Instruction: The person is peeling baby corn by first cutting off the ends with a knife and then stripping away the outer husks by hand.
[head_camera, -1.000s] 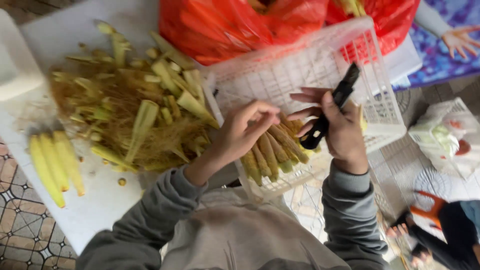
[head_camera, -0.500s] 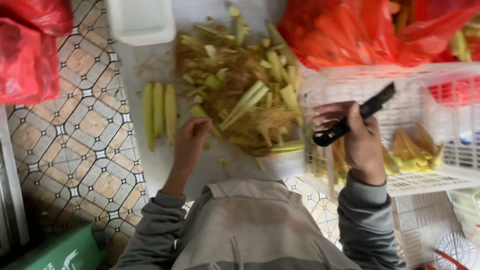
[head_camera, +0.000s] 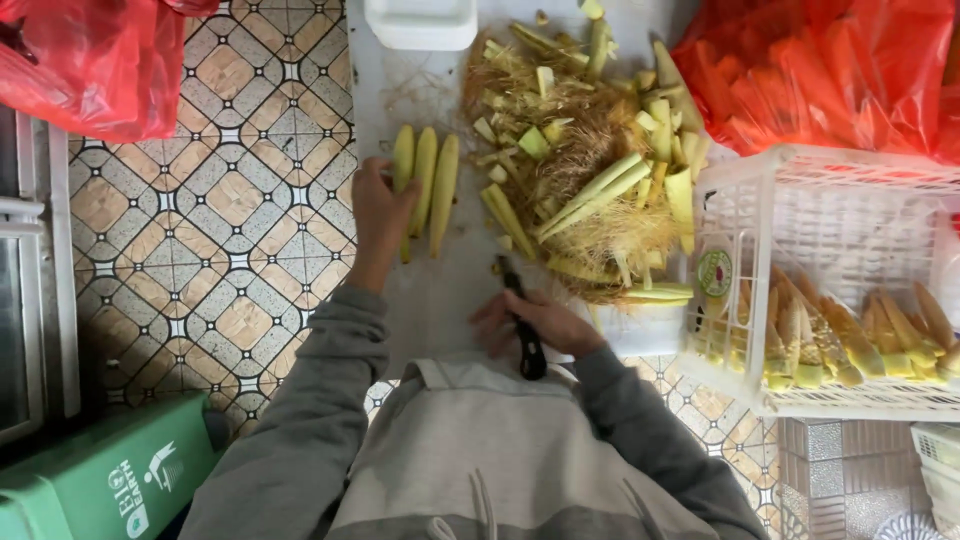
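At the near edge of the white table (head_camera: 440, 300), your right hand (head_camera: 545, 325) has its fingers curled closed around the black handle of a knife (head_camera: 522, 325), which lies along the table with its tip pointing away from you toward the heap of trimmings. Your left hand (head_camera: 380, 215) rests further out and to the left, its fingers bent over the near end of the leftmost of three peeled yellow corn cobs (head_camera: 425, 185); whether they actually grip that cob or only press on it, you cannot tell from above. The three cobs lie side by side, touching, with their tips pointing away from you.

Just right of the cobs, and beyond the knife tip, spreads a pile of corn husks and silk (head_camera: 600, 170), pale green strips mixed with tan threads and short cut stub ends. Its near right edge touches a small white container (head_camera: 640, 325) just beside your right hand. Further right stands a white plastic basket (head_camera: 740, 200), and a row of trimmed corn pieces (head_camera: 850, 335) lies along its near side. Behind the basket bulges an orange-red plastic bag (head_camera: 830, 70), and a second red bag (head_camera: 90, 60) sits well apart at the far left, over the patterned tile floor (head_camera: 220, 230). A white tub (head_camera: 420, 22) stands at the far end of the table. A green box (head_camera: 100, 485) lies on the floor by your left elbow.
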